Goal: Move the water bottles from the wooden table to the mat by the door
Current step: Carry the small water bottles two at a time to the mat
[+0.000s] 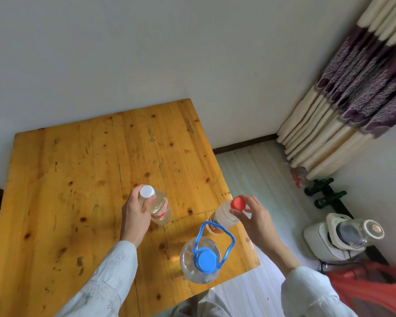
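Observation:
Three water bottles stand on the wooden table (82, 170), near its front right corner. My left hand (135, 213) is wrapped around the neck of the white-capped bottle (161, 208), a clear one with a red label. My right hand (254, 216) pinches the neck just under the cap of the red-capped bottle (224, 217), which stands at the table's right edge. Nearest to me is a large clear jug (200, 259) with a blue cap and a blue loop handle; neither hand touches it. No mat or door is in view.
A white wall runs behind the table. To the right lie pale floorboards (256, 175), a cream and purple curtain (352, 94), dark green glass bottles (325, 193) on the floor, a white appliance (343, 236) and a red plastic bag (373, 287).

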Demonstrator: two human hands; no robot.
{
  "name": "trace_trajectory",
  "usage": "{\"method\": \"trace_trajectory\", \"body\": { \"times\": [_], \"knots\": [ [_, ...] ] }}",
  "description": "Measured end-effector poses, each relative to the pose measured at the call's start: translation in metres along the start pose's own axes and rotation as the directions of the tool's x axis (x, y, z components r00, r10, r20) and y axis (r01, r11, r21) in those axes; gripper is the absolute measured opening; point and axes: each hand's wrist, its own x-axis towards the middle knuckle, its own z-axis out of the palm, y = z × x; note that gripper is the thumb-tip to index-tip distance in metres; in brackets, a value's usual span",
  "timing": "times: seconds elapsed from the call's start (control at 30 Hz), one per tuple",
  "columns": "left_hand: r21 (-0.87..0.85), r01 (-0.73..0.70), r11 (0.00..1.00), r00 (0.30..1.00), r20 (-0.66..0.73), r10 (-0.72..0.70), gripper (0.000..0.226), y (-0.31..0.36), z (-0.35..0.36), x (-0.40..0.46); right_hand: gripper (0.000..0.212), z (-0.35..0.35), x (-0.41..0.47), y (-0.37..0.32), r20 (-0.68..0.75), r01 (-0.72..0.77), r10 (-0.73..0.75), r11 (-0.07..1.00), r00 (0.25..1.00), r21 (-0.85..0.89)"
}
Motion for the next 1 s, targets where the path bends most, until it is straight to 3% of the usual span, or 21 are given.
{"method": "trace_trajectory", "body": {
  "times": [0.13, 0.23, 0.37, 0.5, 0.63, 0.8, 1.0],
  "knots": [
    [-0.015, -0.193, 0.981, 0.976, 0.101, 0.193, 0.029, 0.037, 0.004, -0.001, 0.028, -0.029, -0.027, -0.009, -0.193, -0.024, 0.031, 0.999, 0.981, 0.041],
    [-0.058, -0.347, 0.936, 0.919, 0.177, 0.352, 0.028, 0.08, 0.003, -0.011, 0.028, -0.056, -0.053, -0.021, -0.364, -0.009, 0.022, 0.999, 0.931, 0.037],
    [-0.129, -0.551, 0.825, 0.783, 0.263, 0.564, 0.032, 0.144, 0.007, -0.036, 0.025, -0.094, -0.099, -0.034, -0.56, 0.025, 0.03, 0.996, 0.828, 0.091],
    [-0.235, -0.653, 0.72, 0.639, 0.338, 0.691, 0.029, 0.199, 0.02, -0.084, 0.031, -0.127, -0.158, -0.042, -0.725, 0.05, 0.1, 0.982, 0.682, 0.182],
    [-0.412, -0.626, 0.662, 0.485, 0.459, 0.744, 0.024, 0.224, 0.04, -0.16, 0.036, -0.147, -0.238, -0.04, -0.822, 0.059, 0.22, 0.954, 0.525, 0.293],
    [-0.581, -0.496, 0.645, 0.264, 0.607, 0.749, 0.025, 0.218, 0.063, -0.269, 0.016, -0.152, -0.365, -0.03, -0.888, 0.019, 0.28, 0.951, 0.365, 0.307],
    [-0.701, -0.408, 0.585, -0.034, 0.652, 0.757, 0.017, 0.184, 0.077, -0.421, 0.022, -0.127, -0.535, -0.025, -0.916, -0.101, 0.375, 0.926, 0.145, 0.363]
  ]
}}
